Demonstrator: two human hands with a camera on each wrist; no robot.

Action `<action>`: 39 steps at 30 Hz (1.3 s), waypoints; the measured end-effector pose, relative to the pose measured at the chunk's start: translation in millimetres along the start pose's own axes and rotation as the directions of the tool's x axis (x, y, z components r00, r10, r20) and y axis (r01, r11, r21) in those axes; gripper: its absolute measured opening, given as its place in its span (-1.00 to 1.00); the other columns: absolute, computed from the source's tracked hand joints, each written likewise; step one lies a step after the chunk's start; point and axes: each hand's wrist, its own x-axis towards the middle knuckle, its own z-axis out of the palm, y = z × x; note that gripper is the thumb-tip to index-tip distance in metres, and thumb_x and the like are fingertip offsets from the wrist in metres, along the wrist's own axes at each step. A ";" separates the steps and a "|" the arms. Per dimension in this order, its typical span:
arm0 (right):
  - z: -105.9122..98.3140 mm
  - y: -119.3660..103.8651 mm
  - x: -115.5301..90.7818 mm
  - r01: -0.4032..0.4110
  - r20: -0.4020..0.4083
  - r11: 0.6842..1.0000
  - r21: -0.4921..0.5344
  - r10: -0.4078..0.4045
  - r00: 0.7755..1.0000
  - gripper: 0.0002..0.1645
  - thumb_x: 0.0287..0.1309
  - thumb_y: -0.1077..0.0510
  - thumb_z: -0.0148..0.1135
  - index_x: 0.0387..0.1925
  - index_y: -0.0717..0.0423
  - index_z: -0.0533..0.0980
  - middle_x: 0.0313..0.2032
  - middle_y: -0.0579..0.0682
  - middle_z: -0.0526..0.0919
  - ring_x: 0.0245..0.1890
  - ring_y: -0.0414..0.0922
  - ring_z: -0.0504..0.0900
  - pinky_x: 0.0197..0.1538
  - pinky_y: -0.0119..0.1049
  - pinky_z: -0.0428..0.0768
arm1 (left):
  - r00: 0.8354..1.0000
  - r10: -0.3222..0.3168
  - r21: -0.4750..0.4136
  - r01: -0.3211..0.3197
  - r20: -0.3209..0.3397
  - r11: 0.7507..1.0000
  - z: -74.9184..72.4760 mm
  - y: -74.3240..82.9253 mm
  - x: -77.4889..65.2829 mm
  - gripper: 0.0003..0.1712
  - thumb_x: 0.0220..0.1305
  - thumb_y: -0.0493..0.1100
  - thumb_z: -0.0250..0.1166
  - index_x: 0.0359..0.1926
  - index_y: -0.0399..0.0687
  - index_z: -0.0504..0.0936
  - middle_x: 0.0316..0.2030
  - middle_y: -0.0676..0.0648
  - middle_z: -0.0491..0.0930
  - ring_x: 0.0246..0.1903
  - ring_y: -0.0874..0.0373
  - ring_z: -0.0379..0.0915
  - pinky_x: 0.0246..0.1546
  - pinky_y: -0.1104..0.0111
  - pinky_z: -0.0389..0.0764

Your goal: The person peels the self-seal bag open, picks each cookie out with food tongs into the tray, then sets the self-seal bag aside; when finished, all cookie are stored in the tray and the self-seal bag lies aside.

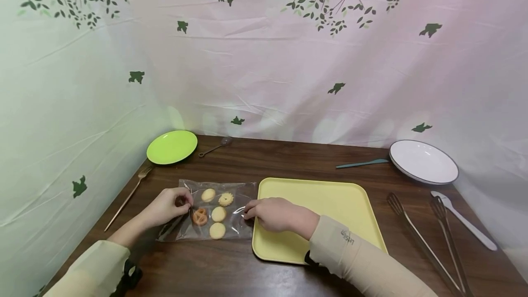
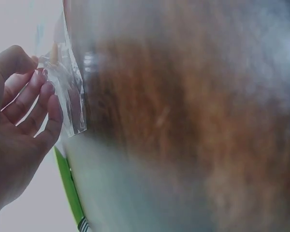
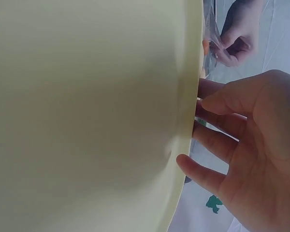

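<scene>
A clear plastic bag (image 1: pixel 243 191) lies on the dark wooden table, left of the tray. Inside it show several round pale cookies (image 1: pixel 218 214), a flower-edged cookie (image 1: pixel 225 199) and a brown pretzel-shaped cookie (image 1: pixel 200 217). My left hand (image 1: pixel 171 207) pinches the bag's left edge between thumb and index finger; in the left wrist view its other fingers (image 2: pixel 50 113) are loosely bent. At the bag's right edge, my right hand (image 1: pixel 274 214) holds the plastic with thumb and fingertips, over the tray's left rim. The tray rim partly hides those fingertips in the right wrist view.
A yellow tray (image 1: pixel 330 196) sits under my right forearm. Behind are a green plate (image 1: pixel 172 147), a small strainer spoon (image 1: pixel 214 146), a teal knife (image 1: pixel 362 163) and a white plate (image 1: pixel 423 161). A fork (image 1: pixel 129 197) lies left; tongs (image 1: pixel 425 244) and a white knife (image 1: pixel 466 221) lie right.
</scene>
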 end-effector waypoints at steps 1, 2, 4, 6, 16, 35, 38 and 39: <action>-0.4 0.4 -0.2 -0.001 0.001 1.000 -0.002 0.001 1.000 -0.50 0.19 0.33 -0.02 0.03 -0.18 0.59 0.10 -0.23 0.54 0.02 -0.24 0.58 -0.09 -0.34 0.57 | 1.000 -0.004 -0.005 0.004 -0.004 1.000 -0.3 0.3 0.1 -0.75 0.07 -0.38 0.29 -0.44 0.13 0.54 -0.47 0.19 0.52 -0.44 0.35 0.43 -0.41 0.39 0.52; -0.7 0.6 -0.3 0.000 0.001 1.000 -0.002 0.000 1.000 -0.50 0.19 0.33 -0.03 0.03 -0.18 0.59 0.10 -0.23 0.54 0.03 -0.24 0.58 -0.09 -0.34 0.57 | 1.000 -0.009 -0.009 0.009 -0.009 1.000 -0.6 0.6 0.2 -0.74 0.06 -0.38 0.29 -0.44 0.14 0.54 -0.47 0.18 0.52 -0.43 0.35 0.43 -0.40 0.39 0.52; -1.5 0.6 -0.6 0.000 0.005 1.000 -0.002 0.000 1.000 -0.50 0.19 0.33 -0.03 0.04 -0.17 0.58 0.11 -0.22 0.53 0.04 -0.23 0.57 -0.06 -0.34 0.57 | 1.000 -0.017 -0.016 0.017 -0.021 1.000 -0.9 1.1 0.0 -0.74 0.05 -0.38 0.29 -0.45 0.14 0.53 -0.47 0.18 0.52 -0.42 0.35 0.43 -0.39 0.38 0.52; -1.7 0.5 -1.3 -0.002 0.011 1.000 -0.002 0.002 1.000 -0.50 0.20 0.32 -0.04 0.05 -0.16 0.57 0.13 -0.21 0.52 0.07 -0.24 0.55 -0.03 -0.34 0.56 | 0.999 -0.024 -0.017 0.023 -0.033 1.000 -1.0 1.5 -0.3 -0.73 0.04 -0.38 0.30 -0.45 0.15 0.53 -0.46 0.18 0.52 -0.41 0.35 0.44 -0.37 0.38 0.51; -10.4 4.3 -29.8 -0.001 -0.102 0.999 0.045 0.006 0.995 -0.51 0.17 0.31 0.01 0.10 -0.08 0.53 0.21 -0.11 0.48 0.19 -0.14 0.47 0.07 -0.26 0.52 | 0.997 -0.063 -0.036 0.062 -0.037 0.997 -0.1 -0.6 0.2 -0.75 0.05 -0.38 0.29 -0.45 0.12 0.55 -0.45 0.14 0.54 -0.38 0.32 0.42 -0.33 0.39 0.49; -32.2 65.0 -292.0 -0.559 -0.530 0.787 0.260 0.600 0.599 -0.48 0.08 0.17 0.33 0.12 -0.05 0.48 0.03 0.04 0.59 0.11 -0.46 0.37 -0.02 -0.61 0.29 | 1.000 -0.029 -0.069 0.030 0.007 0.997 0.7 2.3 5.0 -0.81 0.15 -0.37 0.26 -0.39 0.05 0.53 -0.44 0.12 0.52 -0.39 0.30 0.43 -0.37 0.42 0.50; -24.7 79.0 -321.5 -0.680 -0.416 0.663 0.315 0.740 0.529 -0.43 0.16 -0.01 0.27 0.18 0.09 0.42 0.02 0.21 0.57 0.03 -0.03 0.54 -0.14 -0.25 0.45 | 0.999 -0.032 -0.069 0.033 0.016 0.997 -0.9 0.6 2.0 -0.81 0.16 -0.37 0.27 -0.38 0.06 0.53 -0.43 0.13 0.52 -0.39 0.32 0.44 -0.36 0.42 0.52; -20.6 83.2 -328.6 -0.709 -0.377 0.625 0.327 0.774 0.509 -0.38 0.17 -0.04 0.26 0.19 0.14 0.39 0.03 0.29 0.55 -0.03 0.15 0.55 -0.18 -0.11 0.46 | 0.999 -0.034 -0.067 0.035 0.020 0.997 -1.2 0.2 1.3 -0.80 0.16 -0.36 0.27 -0.38 0.06 0.53 -0.42 0.13 0.53 -0.38 0.33 0.45 -0.35 0.42 0.52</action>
